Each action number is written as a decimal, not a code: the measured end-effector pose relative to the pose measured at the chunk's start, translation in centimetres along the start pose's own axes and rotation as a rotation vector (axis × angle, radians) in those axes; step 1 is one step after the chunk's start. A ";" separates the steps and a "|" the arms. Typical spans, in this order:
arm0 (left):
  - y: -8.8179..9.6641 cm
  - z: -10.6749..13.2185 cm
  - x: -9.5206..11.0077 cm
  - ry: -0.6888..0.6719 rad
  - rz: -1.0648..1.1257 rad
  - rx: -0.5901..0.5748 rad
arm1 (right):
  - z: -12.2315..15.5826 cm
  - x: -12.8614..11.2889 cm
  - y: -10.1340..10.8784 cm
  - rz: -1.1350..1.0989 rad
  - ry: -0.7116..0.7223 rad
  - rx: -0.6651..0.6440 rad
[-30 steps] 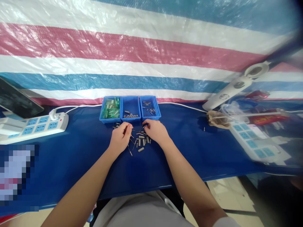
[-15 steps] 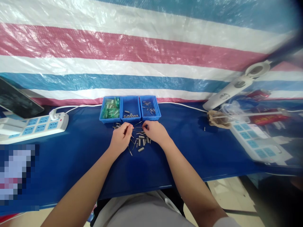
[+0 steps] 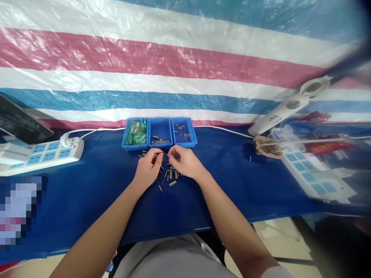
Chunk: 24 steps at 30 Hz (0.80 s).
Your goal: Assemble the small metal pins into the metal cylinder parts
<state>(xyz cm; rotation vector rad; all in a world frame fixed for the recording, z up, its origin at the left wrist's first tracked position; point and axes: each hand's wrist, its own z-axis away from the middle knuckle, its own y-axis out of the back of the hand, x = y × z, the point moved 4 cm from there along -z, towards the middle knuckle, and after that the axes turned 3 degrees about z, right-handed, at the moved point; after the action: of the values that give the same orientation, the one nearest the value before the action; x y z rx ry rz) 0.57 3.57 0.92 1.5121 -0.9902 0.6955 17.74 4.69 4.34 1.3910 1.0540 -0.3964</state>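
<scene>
My left hand (image 3: 148, 166) is closed in a pinch over the loose metal parts; what its fingertips hold is too small and hidden to name. Close on its right, my right hand (image 3: 185, 161) pinches a thin metal pin that looks like a blind rivet (image 3: 165, 155), which spans the small gap towards the left fingertips. Below the hands lie several loose blind rivets (image 3: 159, 186) and short grey metal cylinders (image 3: 172, 183), partly covered by the right hand.
Three joined blue bins stand behind the hands: one with green-and-clear packets (image 3: 136, 135), one with round metal nuts (image 3: 160, 142), one with rivets (image 3: 185, 135). Power strips (image 3: 43, 156) lie left and right. A white cylinder (image 3: 279, 114) leans at the right.
My right hand has moved left and slightly up from the pile to my left fingertips, bringing a thin pin with it. My left hand has hardly moved.
</scene>
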 end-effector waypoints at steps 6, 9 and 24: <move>0.2 0.0 0.1 -0.009 -0.017 0.021 | 0.0 0.0 -0.3 -0.068 0.023 0.052; 0.2 0.0 0.2 -0.016 -0.059 0.009 | -0.1 -0.2 -0.5 -0.078 0.052 0.053; 0.1 0.3 0.4 -0.009 0.047 0.026 | 0.0 -0.6 -0.7 -0.051 0.024 0.056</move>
<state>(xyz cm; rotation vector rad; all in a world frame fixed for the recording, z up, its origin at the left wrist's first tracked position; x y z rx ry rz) 0.61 3.24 1.24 1.5195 -1.0304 0.7376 16.86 4.37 4.41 1.4242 1.1063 -0.4508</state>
